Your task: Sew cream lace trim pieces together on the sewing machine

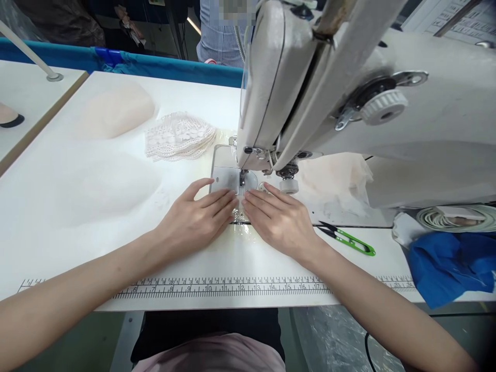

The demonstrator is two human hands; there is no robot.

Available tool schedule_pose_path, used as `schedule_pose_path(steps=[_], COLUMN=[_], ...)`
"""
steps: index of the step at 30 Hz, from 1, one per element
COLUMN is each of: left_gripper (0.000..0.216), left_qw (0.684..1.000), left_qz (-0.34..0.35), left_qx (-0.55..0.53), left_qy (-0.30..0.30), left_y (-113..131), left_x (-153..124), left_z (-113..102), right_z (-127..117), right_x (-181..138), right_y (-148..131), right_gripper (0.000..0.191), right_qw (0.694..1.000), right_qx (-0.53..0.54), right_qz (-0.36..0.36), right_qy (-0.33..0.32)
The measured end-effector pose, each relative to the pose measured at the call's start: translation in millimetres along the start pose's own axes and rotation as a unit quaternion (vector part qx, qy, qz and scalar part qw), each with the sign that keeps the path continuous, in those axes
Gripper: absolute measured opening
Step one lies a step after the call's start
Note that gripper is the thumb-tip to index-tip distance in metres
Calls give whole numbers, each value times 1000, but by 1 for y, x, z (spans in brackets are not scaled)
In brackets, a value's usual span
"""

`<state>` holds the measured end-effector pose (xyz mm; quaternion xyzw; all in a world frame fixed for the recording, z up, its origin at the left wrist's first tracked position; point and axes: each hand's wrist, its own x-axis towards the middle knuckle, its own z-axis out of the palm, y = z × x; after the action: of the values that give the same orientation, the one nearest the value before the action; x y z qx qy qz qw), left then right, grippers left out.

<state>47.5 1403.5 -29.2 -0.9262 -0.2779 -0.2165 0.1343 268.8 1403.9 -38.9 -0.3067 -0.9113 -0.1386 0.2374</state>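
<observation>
My left hand (199, 216) lies flat on the metal bed of a sewing machine (267, 77), fingers stretched and thumb apart. Opposite it, my right hand (281, 222) rests palm down with its fingers extended. The fingertips of both nearly meet just in front of the presser foot (242, 178). Shiny transparent tape (241, 216) shows in the narrow gap between them. Whatever may lie under the palms is hidden. Stacked white lace pieces (180, 137) sit beyond my left hand. Green thread snips (351, 242) lie by my right wrist.
Pale cup-shaped pieces (120, 109) lie on the white table at left. Thin peach fabric (335, 178) sits under the machine arm. A printed ruler (225, 288) runs along the front edge. Blue cloth (451, 266) and a rolled tape (459, 218) are at right. People are beyond the table.
</observation>
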Motion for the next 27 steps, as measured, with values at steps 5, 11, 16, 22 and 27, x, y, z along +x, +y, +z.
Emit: schedule_pose_path(steps=[5,11,16,22,27], left_gripper=[26,32,30,31,33], left_qw=[1000,997,998,998,996], left_qz=[-29,-69,-59,-61,-82], left_qx=[-6,-31,3,10,-21], left_qy=[-6,-25,-20,-20,-29], left_y=[-1,-3,-1,-2,-7], left_x=[-1,0,-1,1,4], left_z=[3,7,7,9,12], right_z=[-1,2,4,3,5], right_x=[2,4,5,7,10], right_y=[-2,-1,-1,-1,2], right_gripper=[20,21,22,23,25], right_qw=[1000,999,998,997,997], right_qx=[-25,-25,-37,-52,-50], right_qz=[0,34,48,49,61], right_qy=[-1,-19,-24,-15,-24])
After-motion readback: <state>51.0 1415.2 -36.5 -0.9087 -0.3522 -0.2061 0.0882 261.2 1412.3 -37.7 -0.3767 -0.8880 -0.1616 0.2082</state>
